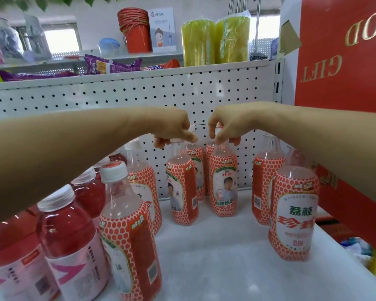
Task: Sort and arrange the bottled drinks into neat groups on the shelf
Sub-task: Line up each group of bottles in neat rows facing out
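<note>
Farthest out from the pegboard back panel (139, 92) and closest to the person stand the red-drink bottles (72, 242). They are clear ribbed plastic with white screw caps and glossy pink wrap labels, packed shoulder to shoulder on the left as one finished-looking group. Just beside them stands a front honeycomb bottle (130, 246), its shrink sleeve printed in orange-red cells over a pale, nearly clear drink. A second front bottle (293, 213) of the same kind stands apart on the right. Between them lies matt white shelf deck (215, 261), probably room kept for a tidy row.

Nearer the pegboard, both hands come in from above. The left hand (174, 132) pinches the white cap of the left-held bottle (181, 187), and the right hand (226, 129) curls its fingers round the top of the right-held bottle (223, 183). A top grip suits these tall, smooth-sleeved bottles — the ridged cap gives purchase and the bodies stay free to be set close together. Both bottles hang upright and well apart from the front ones. Whether their bases rest on the deck cannot be told.

Just in front of the pegboard, a rear bottle (197, 170) stands behind the left-held one, with more honeycomb bottles to either side.

Above the pegboard's top edge lie crinkled purple snack packs (109, 66), a stack of orange buckets (137, 29) and film-wrapped yellow-green rolls (215, 40) — other stock, not part of this sorting. A glossy red gift box (345, 51) rises at the pegboard's right end.
</note>
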